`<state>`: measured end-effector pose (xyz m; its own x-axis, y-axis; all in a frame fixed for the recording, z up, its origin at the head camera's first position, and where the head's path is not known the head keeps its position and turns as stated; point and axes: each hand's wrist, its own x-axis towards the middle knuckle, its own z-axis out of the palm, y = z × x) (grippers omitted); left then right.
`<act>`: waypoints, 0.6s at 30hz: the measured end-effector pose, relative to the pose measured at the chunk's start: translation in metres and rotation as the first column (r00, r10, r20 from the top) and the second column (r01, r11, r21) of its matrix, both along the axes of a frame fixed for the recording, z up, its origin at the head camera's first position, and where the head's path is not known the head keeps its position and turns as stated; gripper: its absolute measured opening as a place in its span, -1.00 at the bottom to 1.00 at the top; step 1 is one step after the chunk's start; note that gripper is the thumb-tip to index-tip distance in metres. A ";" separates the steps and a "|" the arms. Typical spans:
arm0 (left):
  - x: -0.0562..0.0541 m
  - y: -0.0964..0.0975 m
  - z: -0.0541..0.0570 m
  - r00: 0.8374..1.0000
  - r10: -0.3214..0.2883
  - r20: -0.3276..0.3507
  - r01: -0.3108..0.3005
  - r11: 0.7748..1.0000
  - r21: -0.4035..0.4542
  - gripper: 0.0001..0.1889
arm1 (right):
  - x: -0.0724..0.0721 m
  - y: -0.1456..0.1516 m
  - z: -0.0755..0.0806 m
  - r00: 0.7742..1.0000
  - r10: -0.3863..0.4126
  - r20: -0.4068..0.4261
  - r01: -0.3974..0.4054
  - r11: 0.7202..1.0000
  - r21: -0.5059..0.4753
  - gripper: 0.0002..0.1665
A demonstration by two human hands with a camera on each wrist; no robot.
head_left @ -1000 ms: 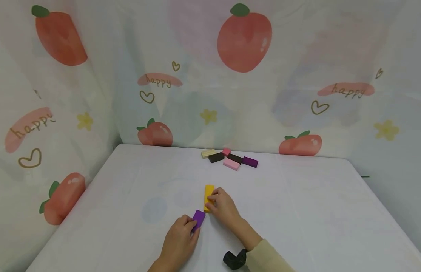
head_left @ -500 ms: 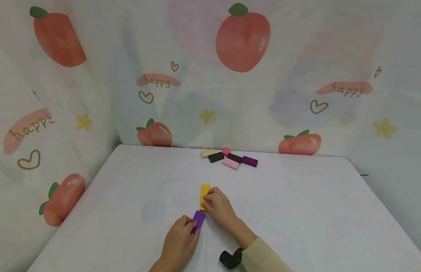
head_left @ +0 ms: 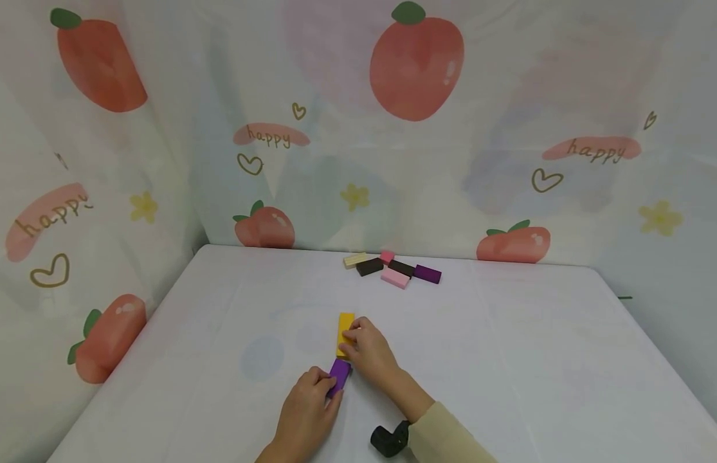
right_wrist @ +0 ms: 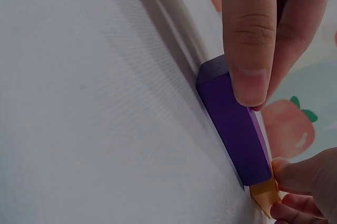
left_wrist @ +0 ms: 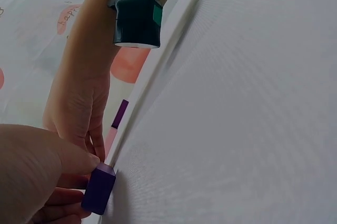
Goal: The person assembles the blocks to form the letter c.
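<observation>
My left hand (head_left: 305,411) pinches a purple rectangular block (head_left: 339,376) between thumb and fingers, low at the table. The right hand (head_left: 372,352) holds a longer yellow block (head_left: 344,326) by its right side. In the head view the yellow block points away from me, its near end right at the far end of the slanted purple one. Up close in the right wrist view, the purple block (right_wrist: 234,126) lies in line with the yellow block (right_wrist: 266,195), their ends meeting. The left wrist view shows the thumb on top of the purple block (left_wrist: 99,190).
Toward the back edge of the white table (head_left: 508,360) lies a loose group of blocks: cream (head_left: 355,260), dark brown (head_left: 370,267), pink (head_left: 395,278) and dark purple (head_left: 427,274) among them. A black wrist camera (head_left: 388,440) sits at the right cuff. Printed cloth hangs behind.
The right hand has slid the yellow block leftward, from beside the purple block's far corner to its far end. My left hand and the purple block have stayed nearly still.
</observation>
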<state>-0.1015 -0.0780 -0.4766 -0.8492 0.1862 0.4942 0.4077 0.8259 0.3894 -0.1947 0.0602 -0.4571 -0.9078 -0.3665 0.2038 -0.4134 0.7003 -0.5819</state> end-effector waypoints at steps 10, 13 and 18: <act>-0.001 0.000 0.000 0.999 0.019 0.037 -0.019 1.000 -0.015 -0.80 | 0.000 -0.004 0.001 1.000 -0.008 0.009 0.008 1.000 -0.010 -0.65; 0.000 0.000 0.000 1.000 0.010 0.028 -0.010 1.000 -0.020 -0.79 | 0.001 -0.005 0.000 1.000 -0.007 0.001 0.007 1.000 -0.010 -0.66; 0.001 0.000 0.003 0.999 0.010 0.047 -0.008 0.999 -0.039 -0.79 | 0.004 -0.008 -0.001 0.999 0.015 -0.041 -0.015 1.000 -0.007 -0.69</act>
